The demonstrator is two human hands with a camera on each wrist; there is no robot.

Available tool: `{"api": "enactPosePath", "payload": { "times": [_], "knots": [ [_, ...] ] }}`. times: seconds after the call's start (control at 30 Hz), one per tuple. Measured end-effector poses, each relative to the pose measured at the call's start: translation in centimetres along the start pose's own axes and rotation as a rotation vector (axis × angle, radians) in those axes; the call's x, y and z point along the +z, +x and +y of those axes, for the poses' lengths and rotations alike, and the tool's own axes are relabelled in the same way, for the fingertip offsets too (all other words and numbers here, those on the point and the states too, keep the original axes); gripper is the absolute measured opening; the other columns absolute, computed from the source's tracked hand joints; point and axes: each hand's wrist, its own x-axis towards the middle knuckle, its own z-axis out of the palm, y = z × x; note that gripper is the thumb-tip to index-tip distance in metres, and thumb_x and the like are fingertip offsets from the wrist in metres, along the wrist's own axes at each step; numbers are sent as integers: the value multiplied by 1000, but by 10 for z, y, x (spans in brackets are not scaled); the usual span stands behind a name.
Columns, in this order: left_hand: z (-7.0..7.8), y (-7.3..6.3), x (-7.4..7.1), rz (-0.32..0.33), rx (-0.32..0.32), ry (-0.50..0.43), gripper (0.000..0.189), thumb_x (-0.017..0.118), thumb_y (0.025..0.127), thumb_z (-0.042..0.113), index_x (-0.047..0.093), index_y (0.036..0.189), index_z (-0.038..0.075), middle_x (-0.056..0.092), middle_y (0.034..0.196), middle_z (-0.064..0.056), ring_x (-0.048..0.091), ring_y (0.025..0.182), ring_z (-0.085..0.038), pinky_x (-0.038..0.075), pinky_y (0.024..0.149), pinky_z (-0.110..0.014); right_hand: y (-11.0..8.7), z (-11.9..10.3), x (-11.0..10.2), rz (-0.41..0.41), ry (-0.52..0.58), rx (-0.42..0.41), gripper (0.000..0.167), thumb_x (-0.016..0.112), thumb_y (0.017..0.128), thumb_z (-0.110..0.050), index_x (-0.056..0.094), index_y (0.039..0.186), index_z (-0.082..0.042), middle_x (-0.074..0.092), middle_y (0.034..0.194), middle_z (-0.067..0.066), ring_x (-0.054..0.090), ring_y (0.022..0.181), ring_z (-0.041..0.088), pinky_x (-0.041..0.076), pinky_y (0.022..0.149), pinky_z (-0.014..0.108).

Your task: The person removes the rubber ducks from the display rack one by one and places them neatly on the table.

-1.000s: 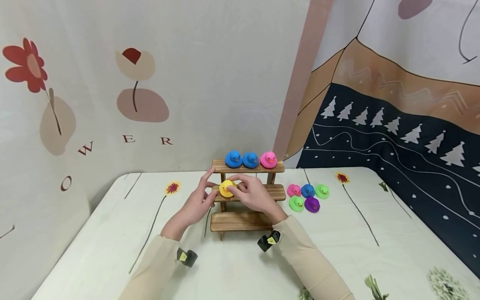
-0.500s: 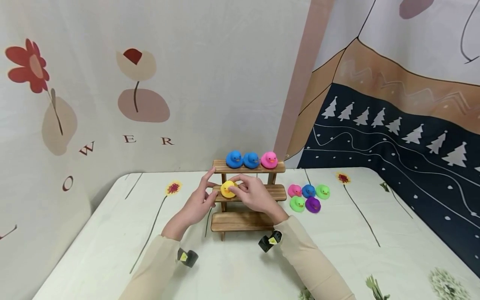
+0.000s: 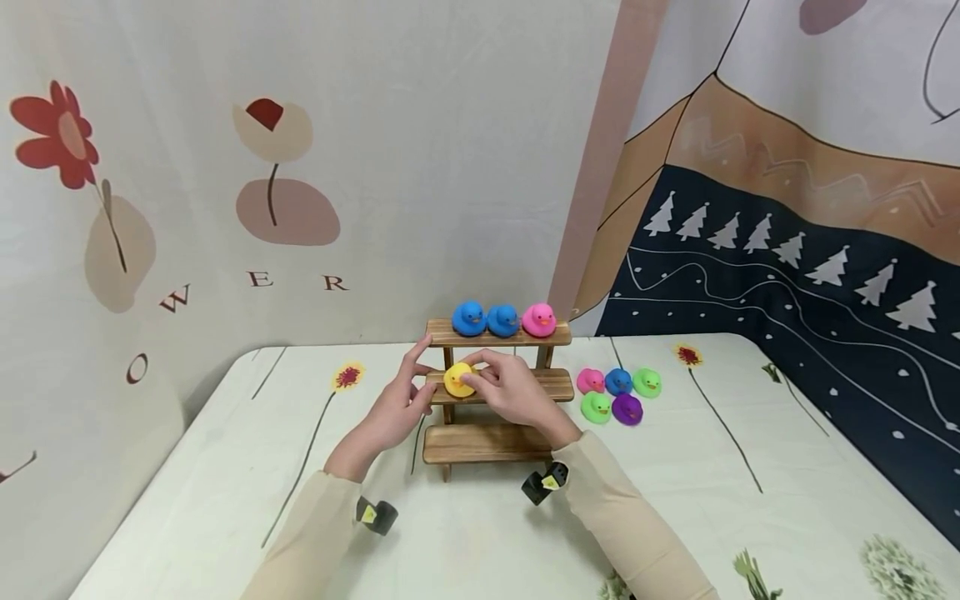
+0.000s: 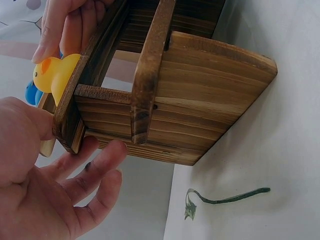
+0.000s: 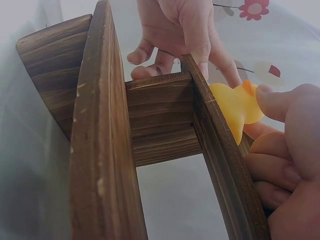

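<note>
Now the right hand is pinching the yellow duck; the left hand, fingers spread, is touching the stand.

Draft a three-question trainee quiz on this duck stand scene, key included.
1. Which hand pinches the yellow duck? A) left B) right
2. True or false: the purple duck is on the table, beside the wooden stand.
3. Fill in: the top tier carries ___ ducks.

Key: 1. B, the right hand. 2. True. 3. Three: two blue, one pink.
</note>
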Motion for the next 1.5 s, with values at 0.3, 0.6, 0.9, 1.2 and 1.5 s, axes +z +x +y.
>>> {"api": "enactPosePath", "payload": {
  "times": [0.3, 0.6, 0.9, 1.2, 1.5],
  "knots": [
    [0, -1, 0, -2, 6, 1, 70, 48, 101, 13, 5, 153, 29, 46, 133, -25, 61, 74, -31, 49, 69, -29, -1, 1, -1, -1, -8, 16, 27, 62, 94, -19, 64, 117, -5, 38, 53, -4, 33, 45, 9, 26, 45, 19],
    [-1, 0, 0, 0, 2, -2, 70, 48, 101, 12, 5, 153, 29, 45, 134, -25, 60, 74, -30, 49, 70, -29, -7, 2, -5, 9, -1, 5, 25, 62, 94, -16, 64, 116, -3, 36, 52, -5, 32, 44, 7, 26, 45, 19],
    [-2, -1, 0, 13, 19, 1, 69, 48, 100, 10, 7, 153, 26, 47, 132, -25, 61, 72, -30, 50, 70, -31, -13, 6, -11, 33, -2, 0, 22, 62, 94, -16, 66, 112, -4, 34, 51, -6, 31, 45, 6, 25, 47, 19],
    [-3, 0, 1, 17, 24, -8, 69, 48, 100, 9, 7, 153, 26, 47, 131, -25, 61, 71, -30, 49, 70, -32, -19, 11, -18, 34, -20, 6, 23, 62, 94, -17, 66, 113, -4, 33, 52, -6, 30, 45, 5, 25, 47, 20],
    [-1, 0, 1, 19, 22, -11, 69, 48, 100, 9, 7, 153, 26, 47, 131, -25, 61, 72, -31, 49, 69, -31, -26, 11, -26, 41, -46, 31, 23, 62, 94, -17, 66, 113, -5, 33, 53, -6, 30, 46, 6, 24, 46, 20]
  ]
}}
